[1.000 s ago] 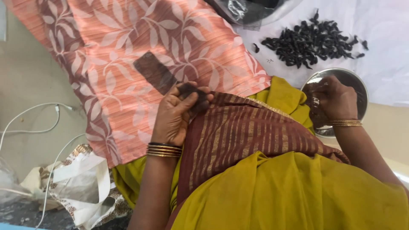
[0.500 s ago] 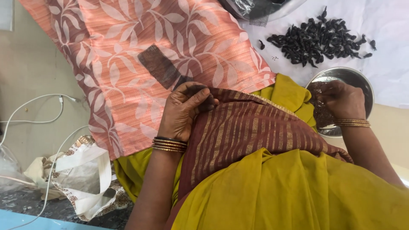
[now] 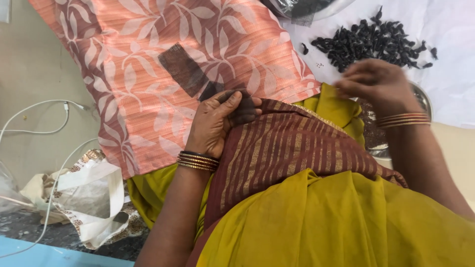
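**A:** State the position of the left hand.

**B:** The left hand (image 3: 215,123) rests on the lap, at the edge of the maroon striped cloth (image 3: 292,153). Its fingers are curled shut around a piece of dark sheer net fabric (image 3: 185,71). The net runs up and away from the fingers and lies flat on the peach leaf-print cloth (image 3: 148,54). Stacked dark bangles (image 3: 198,161) sit on that wrist.

**B:** The right hand (image 3: 376,84) is held above a round steel plate (image 3: 423,101), just below the pile of small black dried pieces (image 3: 371,42) on the white sheet (image 3: 445,84). The hand is blurred; whether it is open or grips anything cannot be told. Gold bangles (image 3: 403,119) sit on its wrist.

**A:** Surroundings?

**B:** A mustard-yellow garment (image 3: 346,222) covers the lower part of the view. A white cable (image 3: 44,118) loops over the beige floor at the left, near a crumpled cream cloth bag (image 3: 89,198). A steel bowl holding clear plastic (image 3: 307,7) sits at the top edge.
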